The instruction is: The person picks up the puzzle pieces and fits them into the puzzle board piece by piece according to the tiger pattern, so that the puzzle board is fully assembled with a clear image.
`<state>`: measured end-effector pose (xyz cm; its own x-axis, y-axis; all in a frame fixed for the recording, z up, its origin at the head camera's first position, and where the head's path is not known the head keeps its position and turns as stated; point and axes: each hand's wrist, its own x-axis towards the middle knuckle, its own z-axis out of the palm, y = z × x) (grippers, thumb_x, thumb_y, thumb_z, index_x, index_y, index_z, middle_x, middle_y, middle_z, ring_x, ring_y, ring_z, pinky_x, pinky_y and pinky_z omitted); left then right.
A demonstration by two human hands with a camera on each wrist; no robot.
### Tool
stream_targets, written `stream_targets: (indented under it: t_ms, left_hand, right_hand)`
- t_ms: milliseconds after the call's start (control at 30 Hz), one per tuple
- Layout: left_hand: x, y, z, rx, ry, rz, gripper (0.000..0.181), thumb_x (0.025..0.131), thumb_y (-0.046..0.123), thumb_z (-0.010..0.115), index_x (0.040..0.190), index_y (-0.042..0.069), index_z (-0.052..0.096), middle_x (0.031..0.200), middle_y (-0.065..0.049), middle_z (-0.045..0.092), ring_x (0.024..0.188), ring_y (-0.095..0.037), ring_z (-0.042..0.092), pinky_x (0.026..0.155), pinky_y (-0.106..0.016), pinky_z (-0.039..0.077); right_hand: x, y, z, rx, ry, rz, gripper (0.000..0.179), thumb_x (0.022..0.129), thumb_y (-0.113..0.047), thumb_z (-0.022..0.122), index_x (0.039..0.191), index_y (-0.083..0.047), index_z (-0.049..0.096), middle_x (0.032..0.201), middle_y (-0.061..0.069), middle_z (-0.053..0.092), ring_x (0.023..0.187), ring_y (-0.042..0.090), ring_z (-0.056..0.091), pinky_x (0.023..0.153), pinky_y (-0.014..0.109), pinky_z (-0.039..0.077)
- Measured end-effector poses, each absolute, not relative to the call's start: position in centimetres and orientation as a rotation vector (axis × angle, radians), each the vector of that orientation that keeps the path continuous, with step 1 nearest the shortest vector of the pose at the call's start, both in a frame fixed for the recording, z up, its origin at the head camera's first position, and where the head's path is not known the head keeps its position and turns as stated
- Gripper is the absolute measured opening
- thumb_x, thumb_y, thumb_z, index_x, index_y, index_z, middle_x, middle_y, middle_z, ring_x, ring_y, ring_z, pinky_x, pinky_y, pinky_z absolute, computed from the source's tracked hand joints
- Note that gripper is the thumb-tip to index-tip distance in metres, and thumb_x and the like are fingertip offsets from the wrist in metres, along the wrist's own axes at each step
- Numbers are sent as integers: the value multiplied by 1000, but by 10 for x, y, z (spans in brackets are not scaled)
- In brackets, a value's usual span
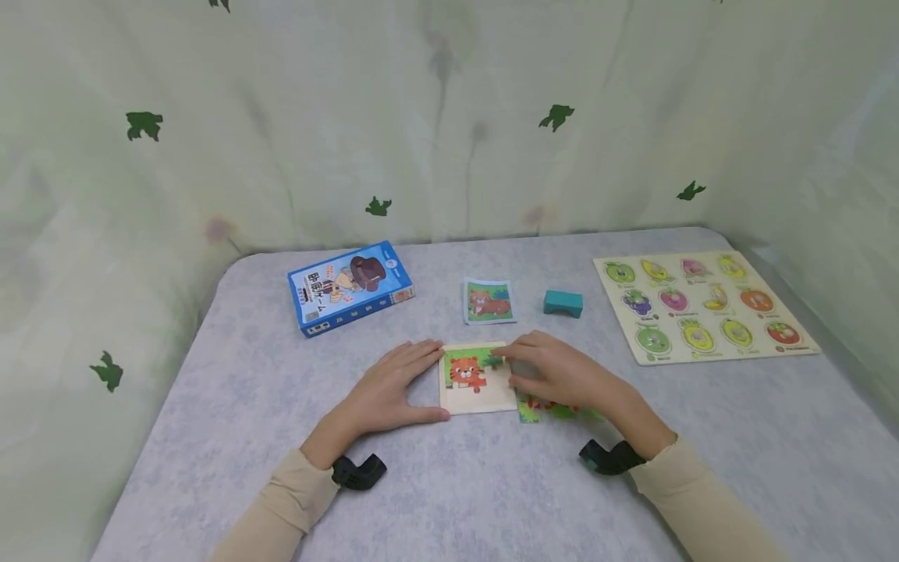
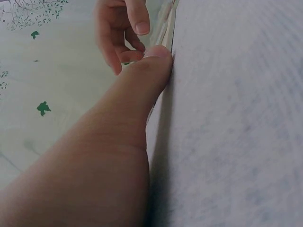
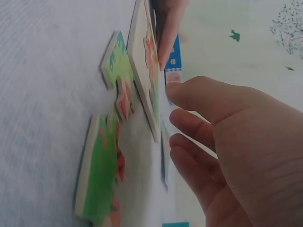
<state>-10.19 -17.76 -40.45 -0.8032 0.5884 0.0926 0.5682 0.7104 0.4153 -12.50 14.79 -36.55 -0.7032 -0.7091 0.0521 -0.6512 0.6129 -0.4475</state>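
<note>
A square wooden tiger puzzle board [image 1: 477, 402] lies flat in the middle of the table in the head view. Its upper part holds the tiger-face picture; the lower part shows bare wood. My left hand [image 1: 396, 386] rests at the board's left side, fingers extended to the upper left corner and thumb straight at the lower left corner. Over the right side hovers my right hand [image 1: 558, 371], index fingertip near the green upper right part. In the right wrist view its fingers bend loosely with nothing between them. Loose puzzle pieces [image 3: 99, 177] lie beside the board, partly under that hand.
Behind the board lies a small bear picture card [image 1: 489, 302], with a teal block [image 1: 563, 303] to its right. A blue game box [image 1: 351, 285] is at the back left. On the right lies a wooden fruit puzzle board [image 1: 702, 308]. A pale curtain [image 1: 449, 117] hangs behind the table.
</note>
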Motion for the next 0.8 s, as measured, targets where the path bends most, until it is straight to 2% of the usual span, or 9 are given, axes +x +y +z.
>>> stream_targets:
  t_ms: [167, 633, 800]
  left_hand:
    - [-100, -178, -405, 960, 2865, 669, 101, 83, 71, 72, 160, 12, 40, 166, -2, 37, 155, -21, 31, 130, -43, 20]
    - [-102, -178, -404, 951, 2844, 661, 102, 84, 74, 69, 161, 15, 38, 168, 2, 34, 156, -19, 28, 131, -43, 18]
    - [-102, -177, -404, 957, 2842, 646, 102, 84, 75, 68, 161, 15, 38, 168, 2, 34, 156, -19, 28, 131, -42, 18]
  right_hand:
    - [-121, 156, -361, -1136, 2712, -728, 45, 98, -24, 73, 141, -16, 64, 122, -4, 70, 110, 15, 59, 91, 37, 55]
    - [-115, 181, -357, -1119, 2756, -818, 44, 96, -23, 75, 137, -12, 66, 121, 0, 72, 112, 17, 64, 93, 41, 58]
    - [-112, 191, -357, -1121, 2771, -815, 44, 95, -21, 76, 137, -13, 66, 123, -1, 71, 107, 17, 62, 82, 33, 58]
